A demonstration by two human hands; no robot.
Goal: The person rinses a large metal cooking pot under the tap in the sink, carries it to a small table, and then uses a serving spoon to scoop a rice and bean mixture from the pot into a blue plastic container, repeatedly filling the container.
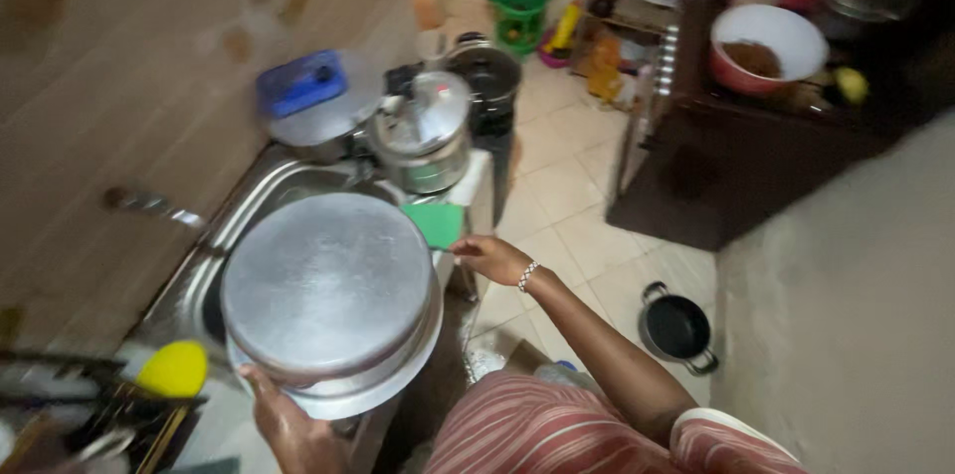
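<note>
My left hand (288, 429) grips the near rim of a large round aluminium pot (328, 295), held upside down over the steel sink (249, 200) so its flat bottom faces up. My right hand (492, 257) reaches to the sink's right edge and touches a green scouring pad (436, 223); a beaded bracelet sits on that wrist. Whether the fingers pinch the pad is unclear.
Behind the sink stand a lidded steel pot (426, 136), a blue box (300, 83) on a lid and a dark pot (487, 71). A tap (149, 203) juts from the left wall. A black pot (676, 328) sits on the tiled floor. A red bowl (768, 46) rests on the dark counter.
</note>
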